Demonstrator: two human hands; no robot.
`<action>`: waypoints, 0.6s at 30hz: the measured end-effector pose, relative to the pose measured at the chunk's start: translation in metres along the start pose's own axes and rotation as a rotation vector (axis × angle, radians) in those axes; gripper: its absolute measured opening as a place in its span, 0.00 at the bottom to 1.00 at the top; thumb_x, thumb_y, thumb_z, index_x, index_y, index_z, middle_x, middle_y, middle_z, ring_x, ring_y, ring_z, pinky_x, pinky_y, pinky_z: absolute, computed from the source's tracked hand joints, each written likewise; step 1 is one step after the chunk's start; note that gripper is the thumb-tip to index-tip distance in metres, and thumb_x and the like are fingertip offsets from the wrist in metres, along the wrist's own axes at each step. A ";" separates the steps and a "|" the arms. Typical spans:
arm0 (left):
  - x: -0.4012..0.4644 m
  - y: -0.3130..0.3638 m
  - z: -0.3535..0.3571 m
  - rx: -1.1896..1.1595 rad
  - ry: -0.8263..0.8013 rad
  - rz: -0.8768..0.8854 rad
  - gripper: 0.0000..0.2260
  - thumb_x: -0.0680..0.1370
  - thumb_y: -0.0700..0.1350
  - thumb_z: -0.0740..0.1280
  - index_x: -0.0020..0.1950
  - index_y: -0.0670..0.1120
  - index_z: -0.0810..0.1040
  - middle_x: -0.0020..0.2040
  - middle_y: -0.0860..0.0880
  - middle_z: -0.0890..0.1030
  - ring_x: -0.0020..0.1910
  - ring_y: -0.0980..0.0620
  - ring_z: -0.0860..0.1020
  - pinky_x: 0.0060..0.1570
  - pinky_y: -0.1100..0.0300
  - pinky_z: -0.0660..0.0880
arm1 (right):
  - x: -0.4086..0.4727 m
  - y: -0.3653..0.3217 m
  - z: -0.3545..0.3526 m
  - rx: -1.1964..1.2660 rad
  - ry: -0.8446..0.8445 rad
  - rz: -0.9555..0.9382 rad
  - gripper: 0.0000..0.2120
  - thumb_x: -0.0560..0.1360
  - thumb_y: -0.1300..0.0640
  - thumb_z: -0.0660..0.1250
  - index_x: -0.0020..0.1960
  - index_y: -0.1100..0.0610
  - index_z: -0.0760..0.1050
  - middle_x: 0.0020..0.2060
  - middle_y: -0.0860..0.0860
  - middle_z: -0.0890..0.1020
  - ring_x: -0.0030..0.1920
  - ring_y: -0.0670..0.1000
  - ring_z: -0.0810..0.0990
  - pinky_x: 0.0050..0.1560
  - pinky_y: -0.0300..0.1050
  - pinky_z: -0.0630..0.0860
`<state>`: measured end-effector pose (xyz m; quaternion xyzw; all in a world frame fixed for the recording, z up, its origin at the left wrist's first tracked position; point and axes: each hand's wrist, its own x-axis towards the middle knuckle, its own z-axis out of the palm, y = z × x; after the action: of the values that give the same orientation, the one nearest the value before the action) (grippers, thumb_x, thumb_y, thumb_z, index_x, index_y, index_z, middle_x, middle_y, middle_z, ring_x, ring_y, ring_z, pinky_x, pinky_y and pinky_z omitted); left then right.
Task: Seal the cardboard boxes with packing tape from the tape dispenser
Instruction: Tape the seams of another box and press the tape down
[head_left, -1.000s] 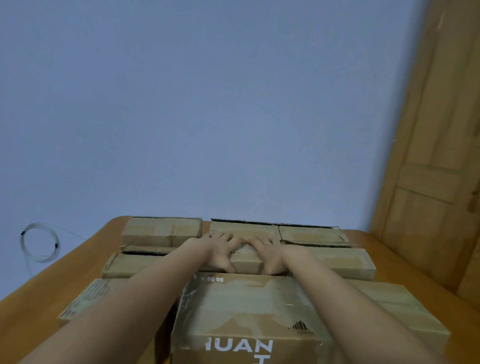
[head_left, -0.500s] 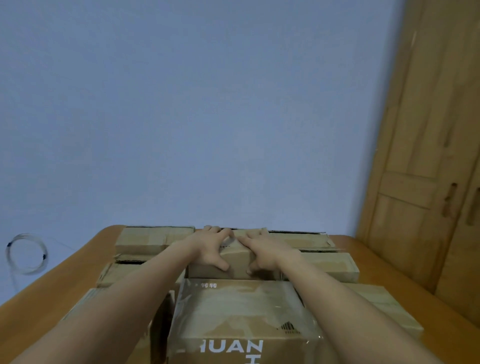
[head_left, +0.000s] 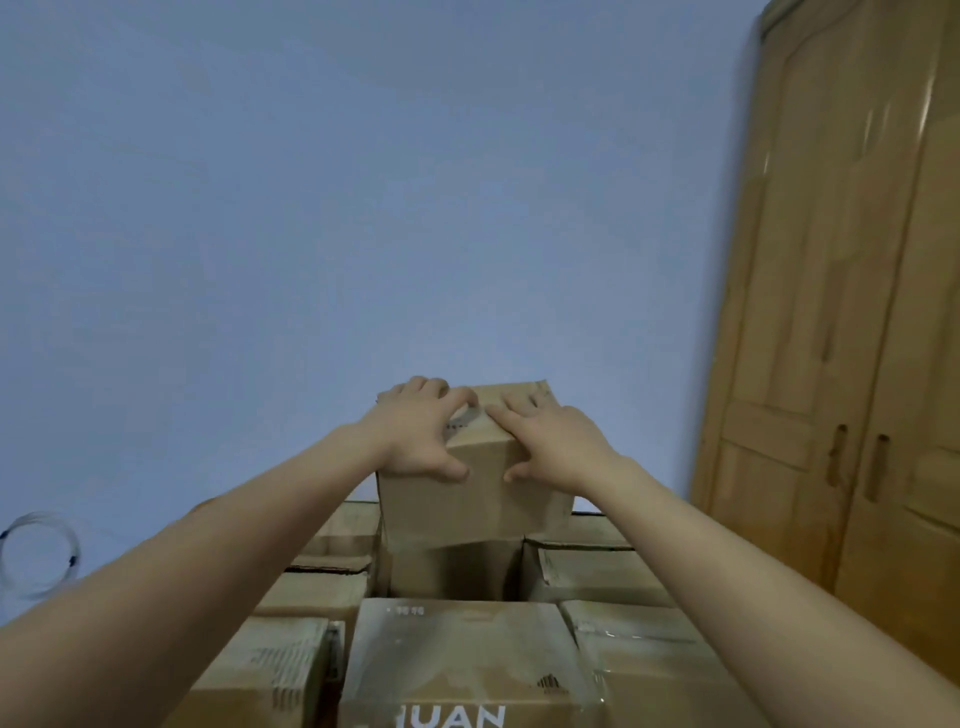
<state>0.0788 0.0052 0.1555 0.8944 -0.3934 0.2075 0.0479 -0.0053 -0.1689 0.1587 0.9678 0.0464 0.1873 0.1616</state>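
Between both hands, one cardboard box (head_left: 475, 499) is held above the other boxes (head_left: 457, 660), over a gap in their rows. Left hand (head_left: 418, 436) grips its left top edge, thumb on the near face; right hand (head_left: 553, 441) grips the right side likewise. Right of the right hand stands a wooden wardrobe (head_left: 852, 312).
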 end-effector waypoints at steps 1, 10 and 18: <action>-0.007 0.006 -0.010 0.024 0.046 0.010 0.38 0.64 0.66 0.68 0.70 0.55 0.61 0.67 0.47 0.67 0.67 0.45 0.63 0.65 0.49 0.62 | -0.009 -0.001 -0.011 -0.020 0.036 0.001 0.38 0.74 0.46 0.68 0.77 0.48 0.51 0.76 0.50 0.56 0.74 0.56 0.55 0.65 0.54 0.65; -0.094 0.069 -0.065 0.033 0.141 0.056 0.36 0.66 0.67 0.66 0.68 0.56 0.57 0.66 0.49 0.66 0.68 0.48 0.65 0.71 0.40 0.47 | -0.119 -0.031 -0.074 -0.034 0.141 0.030 0.38 0.75 0.44 0.66 0.78 0.46 0.49 0.78 0.45 0.50 0.76 0.50 0.50 0.69 0.52 0.59; -0.174 0.113 -0.076 0.050 -0.064 0.079 0.40 0.67 0.70 0.65 0.71 0.55 0.52 0.65 0.51 0.72 0.64 0.48 0.70 0.70 0.42 0.50 | -0.213 -0.070 -0.095 0.074 0.036 -0.017 0.36 0.74 0.39 0.65 0.76 0.40 0.51 0.75 0.37 0.56 0.74 0.44 0.56 0.65 0.43 0.64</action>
<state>-0.1334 0.0659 0.1443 0.8854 -0.4242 0.1901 0.0047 -0.2403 -0.1070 0.1453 0.9692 0.0643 0.2014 0.1262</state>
